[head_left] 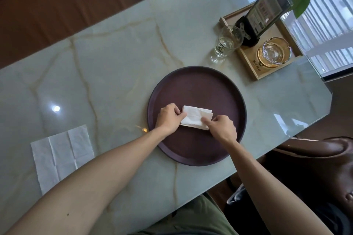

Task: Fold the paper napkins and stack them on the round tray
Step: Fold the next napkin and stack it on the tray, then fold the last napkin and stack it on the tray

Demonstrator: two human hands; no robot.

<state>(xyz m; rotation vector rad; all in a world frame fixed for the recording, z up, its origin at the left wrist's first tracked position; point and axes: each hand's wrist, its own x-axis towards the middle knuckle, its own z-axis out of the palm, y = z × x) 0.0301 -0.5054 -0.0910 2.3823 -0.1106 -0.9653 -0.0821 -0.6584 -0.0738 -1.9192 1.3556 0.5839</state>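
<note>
A folded white napkin (194, 117) lies on the dark round tray (200, 86), a little left of and below its middle. My left hand (169, 118) pinches the napkin's left edge. My right hand (221, 127) presses on its lower right corner with the fingertips. Layers show at the napkin's edges, so it may be more than one napkin; I cannot tell. An unfolded white napkin (61, 155) with crease lines lies flat on the marble table at the lower left, apart from both hands.
A drinking glass (226, 44) stands behind the tray to the right. A wooden tray (256, 74) at the back right holds a glass ashtray (273, 52) and a menu stand (267, 8). A brown leather seat (315, 158) sits beyond the table's right edge.
</note>
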